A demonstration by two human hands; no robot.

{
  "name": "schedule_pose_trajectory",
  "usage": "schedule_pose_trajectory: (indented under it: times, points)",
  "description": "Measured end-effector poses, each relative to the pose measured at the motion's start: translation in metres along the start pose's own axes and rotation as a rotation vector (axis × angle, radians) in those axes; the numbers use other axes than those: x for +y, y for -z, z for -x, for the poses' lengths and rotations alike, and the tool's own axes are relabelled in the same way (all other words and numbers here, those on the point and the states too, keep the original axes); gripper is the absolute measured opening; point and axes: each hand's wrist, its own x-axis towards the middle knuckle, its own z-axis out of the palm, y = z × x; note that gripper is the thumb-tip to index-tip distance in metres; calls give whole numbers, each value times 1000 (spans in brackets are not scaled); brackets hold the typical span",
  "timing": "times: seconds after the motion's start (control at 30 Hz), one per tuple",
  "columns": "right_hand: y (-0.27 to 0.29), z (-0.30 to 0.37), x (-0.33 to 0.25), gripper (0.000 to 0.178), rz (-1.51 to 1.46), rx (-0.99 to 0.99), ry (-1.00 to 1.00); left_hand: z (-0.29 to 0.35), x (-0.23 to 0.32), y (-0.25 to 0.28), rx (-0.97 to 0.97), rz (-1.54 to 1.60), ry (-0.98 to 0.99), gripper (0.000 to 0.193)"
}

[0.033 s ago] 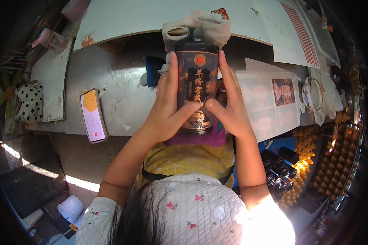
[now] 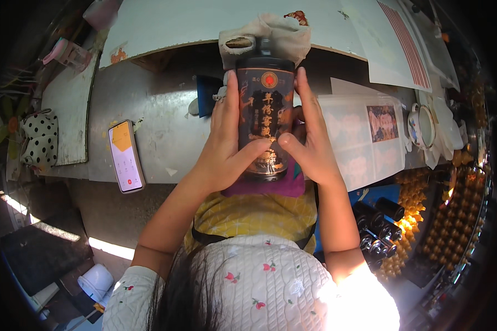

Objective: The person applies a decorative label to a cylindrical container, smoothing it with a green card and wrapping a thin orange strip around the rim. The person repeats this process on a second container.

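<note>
Two hands clasp one dark bottle (image 2: 265, 118) in the middle of the frame, just above centre. The bottle is a tall black cylinder with a gold and red label, its neck pointing to the upper edge and its base toward the person's chest. The left hand (image 2: 225, 140) lies flat along the bottle's left side, fingers (image 2: 231, 94) stretched up beside the label, thumb crossing over the front near the base. The right hand (image 2: 310, 138) mirrors it on the right side, fingers (image 2: 305, 94) straight up along the glass, thumb angled in over the lower front. Both thumbs nearly meet over the lower label; I cannot tell whether they touch. So the bottle sits between the two palms, grasped from both sides, fingers extended rather than curled.

Behind the neck, at upper centre, a pale cloth (image 2: 284, 36) is bunched. Under the bottle's base a purple pad (image 2: 262, 187) shows, resting above a yellow apron (image 2: 254, 215). A grey table (image 2: 160, 118) fills the left middle, with a phone (image 2: 126, 156) lying on it, screen lit. A spotted bag (image 2: 36, 140) sits at the far left. White sheets (image 2: 359, 138) lie to the right of the hands, and a round tin (image 2: 422, 126) beyond them. Dark bottles (image 2: 378, 220) and gold caps (image 2: 458, 215) crowd the lower right
</note>
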Motion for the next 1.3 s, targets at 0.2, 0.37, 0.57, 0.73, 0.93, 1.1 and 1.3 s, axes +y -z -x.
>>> schedule_pose_trajectory:
  times: [0.2,0.37,0.57,0.73,0.93,1.1,1.3]
  points:
    - [5,8,-5,107,54,-94,-7,13,-4,3,-80,-53,62,96]
    - [8,5,-2,110,-19,-103,-19,19,-5,0,-53,-43,35,96]
    - [12,19,-2,116,-44,-157,-64,24,-12,6,-91,-36,11,96]
    - [16,21,4,115,-102,-197,-104,31,-21,0,-41,56,20,95]
    - [18,23,6,112,-169,-199,-127,34,-23,0,-85,95,11,95]
    - [16,23,6,110,-129,-196,-131,33,-30,2,-154,155,25,102]
    - [14,17,4,107,-251,-112,-125,26,-28,6,-66,79,-12,101]
